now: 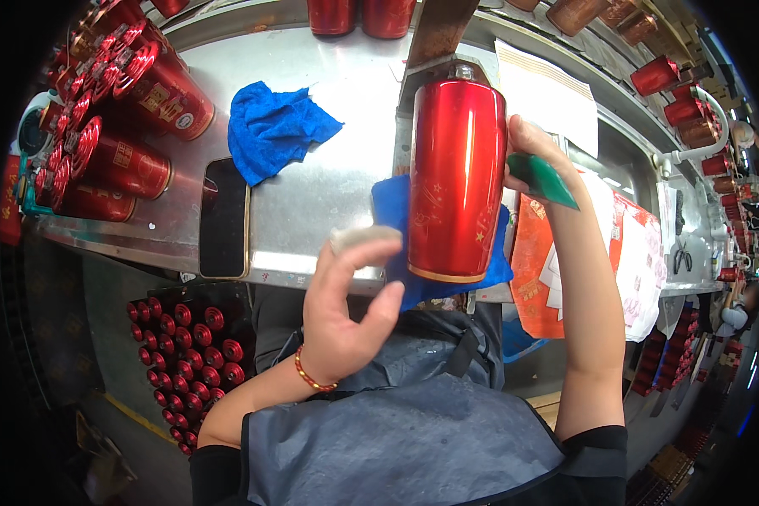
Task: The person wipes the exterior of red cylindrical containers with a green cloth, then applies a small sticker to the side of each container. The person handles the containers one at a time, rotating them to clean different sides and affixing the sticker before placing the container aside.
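Note:
A glossy red bottle (458, 183) with a clear neck and small gold star marks lies before me, its base towards me. Under its lower part is a blue cloth (389, 202). My right hand (537, 158) is at the bottle's right side, a green scraper-like piece (544, 180) held in its fingers; whether the fingertips press on the bottle is unclear. To the bottle's left, my left hand (354, 303) has thumb and fingers apart, with a whitish covering (365, 238) at a fingertip. Another blue cloth (278, 129) lies crumpled on the metal table (303, 240).
Decorated red bottles (171, 101) crowd the table's left side, near a dark phone (224, 218). Orange and white printed sheets (632, 272) lie at right, below white paper (550, 95). Red-capped pieces (190, 360) fill a low rack at left. Pliers (683, 258) lie far right.

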`<state>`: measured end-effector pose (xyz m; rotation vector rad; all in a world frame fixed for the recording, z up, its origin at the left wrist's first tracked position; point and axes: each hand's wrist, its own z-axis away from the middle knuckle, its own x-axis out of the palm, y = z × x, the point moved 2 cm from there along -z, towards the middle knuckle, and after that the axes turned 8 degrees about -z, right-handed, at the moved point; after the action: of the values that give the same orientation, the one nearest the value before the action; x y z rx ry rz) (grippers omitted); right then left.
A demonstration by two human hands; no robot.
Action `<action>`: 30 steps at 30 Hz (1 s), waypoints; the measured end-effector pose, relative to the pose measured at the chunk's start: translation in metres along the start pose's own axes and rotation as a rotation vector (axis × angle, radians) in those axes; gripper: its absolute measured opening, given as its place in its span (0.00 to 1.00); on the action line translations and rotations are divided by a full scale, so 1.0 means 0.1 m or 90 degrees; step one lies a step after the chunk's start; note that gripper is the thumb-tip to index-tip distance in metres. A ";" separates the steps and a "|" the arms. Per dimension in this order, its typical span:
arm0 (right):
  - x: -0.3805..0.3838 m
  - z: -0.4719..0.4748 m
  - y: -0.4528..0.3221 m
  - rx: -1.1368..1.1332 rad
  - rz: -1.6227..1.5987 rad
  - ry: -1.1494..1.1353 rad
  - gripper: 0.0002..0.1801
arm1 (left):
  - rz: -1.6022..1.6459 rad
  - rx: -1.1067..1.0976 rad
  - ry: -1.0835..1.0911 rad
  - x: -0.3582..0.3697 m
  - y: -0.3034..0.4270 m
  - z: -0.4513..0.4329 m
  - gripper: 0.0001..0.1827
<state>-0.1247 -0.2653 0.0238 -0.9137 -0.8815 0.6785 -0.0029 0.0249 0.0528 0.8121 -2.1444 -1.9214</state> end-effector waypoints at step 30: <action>0.20 0.04 -0.39 0.047 0.304 0.055 0.53 | -0.524 0.544 -0.086 0.10 0.40 -0.13 0.17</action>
<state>-0.1131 -0.2652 0.0662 -1.0899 -0.5574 1.0657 -0.0177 0.0101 0.0909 2.0002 -3.0551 -1.1764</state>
